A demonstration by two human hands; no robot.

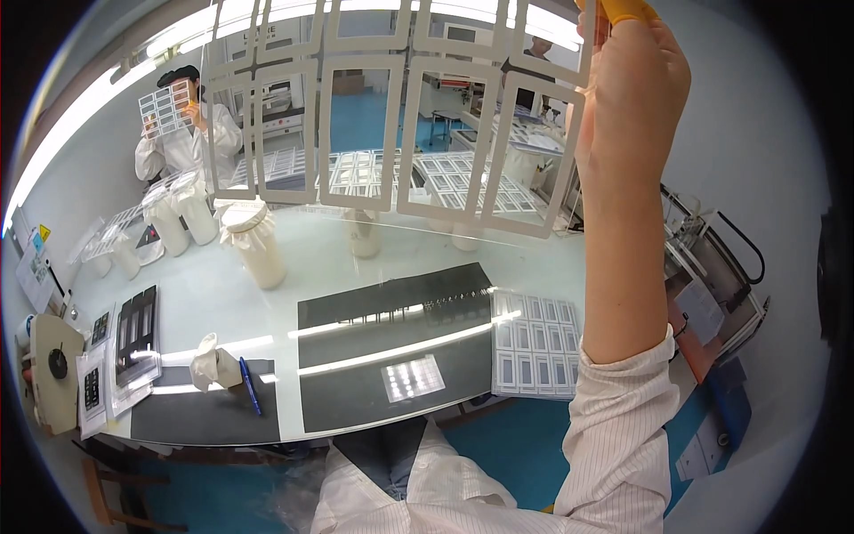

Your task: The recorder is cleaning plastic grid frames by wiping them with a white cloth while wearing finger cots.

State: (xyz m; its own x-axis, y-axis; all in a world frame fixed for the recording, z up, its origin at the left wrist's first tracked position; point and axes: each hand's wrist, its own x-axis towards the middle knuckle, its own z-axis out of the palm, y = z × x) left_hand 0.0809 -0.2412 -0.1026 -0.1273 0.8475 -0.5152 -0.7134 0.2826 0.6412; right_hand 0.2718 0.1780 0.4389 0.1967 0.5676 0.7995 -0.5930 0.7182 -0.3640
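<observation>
Evidently, the right hand (640, 84), its fingertips covered in yellow, is pinching the right edge of a clear sheet (393, 133) printed with rows of pale frames. The sheet hangs upright in front of the person, above the table (294, 267). The left hand is out of view, so I cannot tell whether it grips the far side or how it stands.

The step looks like checking the sheet against the light; as I judge it, the next move calls for a steady edge grip and a slow tilt, without bending it.

Below the right hand, a stack of similar sheets (534, 387) lies against a dark mat (338, 383). Farther left and lower are a blue pen (250, 387) and a crumpled cloth (209, 365). A covered jar (258, 254) stands beyond the sheet's lower left corner; past it, a co-worker (222, 138) holds up a like sheet (167, 109).

As for writing, dark letters show beyond the held sheet's upper left. Far left of the right hand, a yellow warning sign (44, 233) is too small to read.
</observation>
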